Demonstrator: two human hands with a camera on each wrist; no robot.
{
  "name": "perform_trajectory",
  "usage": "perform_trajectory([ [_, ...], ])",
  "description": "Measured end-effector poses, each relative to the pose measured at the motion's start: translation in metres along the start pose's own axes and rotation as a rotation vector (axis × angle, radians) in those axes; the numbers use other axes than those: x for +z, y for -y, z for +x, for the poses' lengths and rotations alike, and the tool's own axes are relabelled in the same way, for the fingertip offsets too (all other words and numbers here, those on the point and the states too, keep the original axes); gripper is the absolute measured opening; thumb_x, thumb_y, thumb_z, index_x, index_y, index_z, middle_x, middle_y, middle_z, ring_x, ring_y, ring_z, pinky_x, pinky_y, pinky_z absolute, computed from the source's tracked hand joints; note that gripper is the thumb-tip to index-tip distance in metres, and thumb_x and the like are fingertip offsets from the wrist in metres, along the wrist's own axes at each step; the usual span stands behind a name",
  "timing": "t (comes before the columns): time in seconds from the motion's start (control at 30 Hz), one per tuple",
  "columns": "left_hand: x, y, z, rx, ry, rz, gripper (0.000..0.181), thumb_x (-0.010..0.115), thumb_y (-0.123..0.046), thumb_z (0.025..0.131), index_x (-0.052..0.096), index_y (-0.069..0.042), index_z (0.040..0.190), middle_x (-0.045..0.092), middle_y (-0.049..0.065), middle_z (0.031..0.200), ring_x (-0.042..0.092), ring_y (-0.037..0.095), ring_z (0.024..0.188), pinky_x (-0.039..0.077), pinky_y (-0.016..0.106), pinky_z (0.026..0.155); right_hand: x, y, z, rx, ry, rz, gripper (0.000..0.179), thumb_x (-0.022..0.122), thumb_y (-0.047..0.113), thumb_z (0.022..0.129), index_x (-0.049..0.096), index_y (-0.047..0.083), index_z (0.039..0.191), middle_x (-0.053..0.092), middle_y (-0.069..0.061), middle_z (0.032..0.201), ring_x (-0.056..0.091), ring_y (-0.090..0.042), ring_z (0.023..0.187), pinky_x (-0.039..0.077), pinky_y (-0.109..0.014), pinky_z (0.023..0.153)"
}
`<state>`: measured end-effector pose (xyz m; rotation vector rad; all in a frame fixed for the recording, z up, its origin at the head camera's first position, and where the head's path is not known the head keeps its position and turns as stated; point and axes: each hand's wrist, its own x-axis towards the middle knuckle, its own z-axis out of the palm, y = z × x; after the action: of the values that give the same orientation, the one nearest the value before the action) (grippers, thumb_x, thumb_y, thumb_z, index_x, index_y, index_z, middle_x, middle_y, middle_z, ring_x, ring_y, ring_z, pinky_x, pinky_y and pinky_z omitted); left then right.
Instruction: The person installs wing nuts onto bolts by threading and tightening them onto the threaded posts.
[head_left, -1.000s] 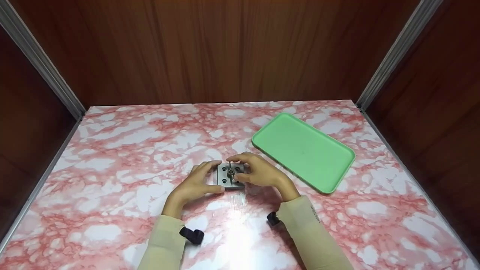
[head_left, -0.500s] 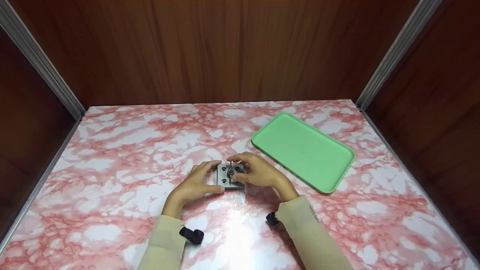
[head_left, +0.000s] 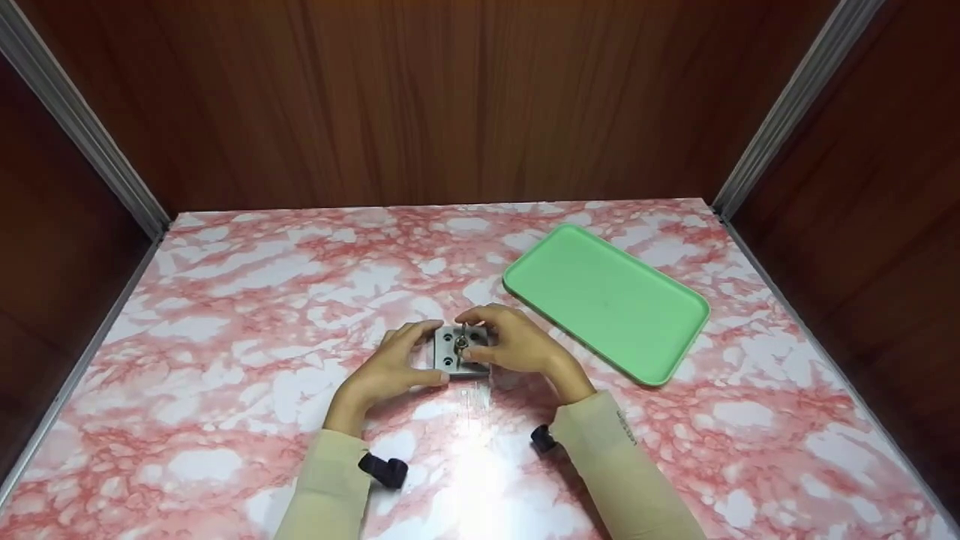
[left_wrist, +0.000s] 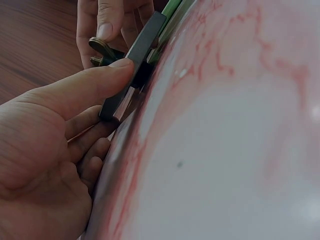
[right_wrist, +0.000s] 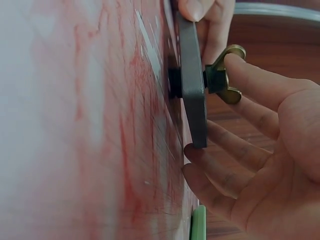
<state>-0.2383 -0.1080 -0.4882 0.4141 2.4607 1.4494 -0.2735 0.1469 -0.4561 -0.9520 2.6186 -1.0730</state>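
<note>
A grey metal plate with several holes stands slightly raised off the table, a dark part showing beneath it in the right wrist view. On a post at its middle sits a brass-coloured wing nut, above a dark collar. My left hand grips the plate from the left, thumb on the near edge, fingers at the far edge. With thumb and index finger, my right hand pinches the wings of the nut; its other fingers lie beside the plate's right edge. Part of the plate's right side is hidden by that hand.
A light green tray lies at an angle to the right, beyond my right hand. Red-and-white marbled tabletop surrounds the plate. Brown wood-grain panels stand at the back and both sides.
The wing nut has turned slightly between my right thumb and index finger, which have shifted a little with it. My left hand and the plate have stayed put.
</note>
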Motion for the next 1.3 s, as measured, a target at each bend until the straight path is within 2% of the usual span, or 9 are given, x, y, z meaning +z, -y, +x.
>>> perform_trajectory([
  [0.43, 0.0, 0.0, 0.0, -0.001, -0.006, 0.01, 0.09, 0.092, -0.027, 0.082, 0.047, -0.026, 0.16, 0.047, 0.001, 0.159, 0.039, 0.026, 0.141, 0.034, 0.054, 0.119, 0.005, 0.002, 0.002, 0.004, -0.053, -0.011, 0.045, 0.085, 0.024, 0.092, 0.07, 0.004, 0.13, 0.071, -0.014, 0.128, 0.067, -0.029, 0.114, 0.052, -0.049, 0.101],
  [0.8, 0.0, 0.001, 0.001, 0.013, 0.001, -0.008, 0.09, 0.092, -0.027, 0.084, 0.046, -0.022, 0.161, 0.049, 0.004, 0.157, 0.038, 0.028, 0.14, 0.035, 0.054, 0.117, 0.01, 0.005, 0.004, 0.078, -0.108, -0.011, 0.035, 0.089, 0.026, 0.089, 0.07, 0.01, 0.114, 0.073, -0.005, 0.111, 0.063, -0.021, 0.087, 0.051, -0.037, 0.082],
  [1.03, 0.0, 0.001, 0.001, 0.007, 0.009, 0.004, 0.091, 0.091, -0.026, 0.085, 0.044, -0.022, 0.163, 0.048, 0.002, 0.157, 0.038, 0.027, 0.141, 0.036, 0.054, 0.117, 0.012, 0.008, 0.004, 0.108, -0.132, -0.01, 0.037, 0.09, 0.029, 0.087, 0.067, 0.01, 0.109, 0.072, -0.005, 0.105, 0.065, -0.022, 0.09, 0.052, -0.039, 0.083],
  [1.3, 0.0, 0.001, 0.001, 0.007, 0.006, 0.03, 0.091, 0.091, -0.027, 0.084, 0.044, -0.023, 0.162, 0.048, 0.002, 0.158, 0.038, 0.027, 0.142, 0.034, 0.054, 0.119, 0.014, 0.012, 0.003, 0.14, -0.153, -0.019, 0.04, 0.09, 0.033, 0.088, 0.061, 0.011, 0.104, 0.071, -0.005, 0.1, 0.065, -0.018, 0.09, 0.052, -0.037, 0.081],
])
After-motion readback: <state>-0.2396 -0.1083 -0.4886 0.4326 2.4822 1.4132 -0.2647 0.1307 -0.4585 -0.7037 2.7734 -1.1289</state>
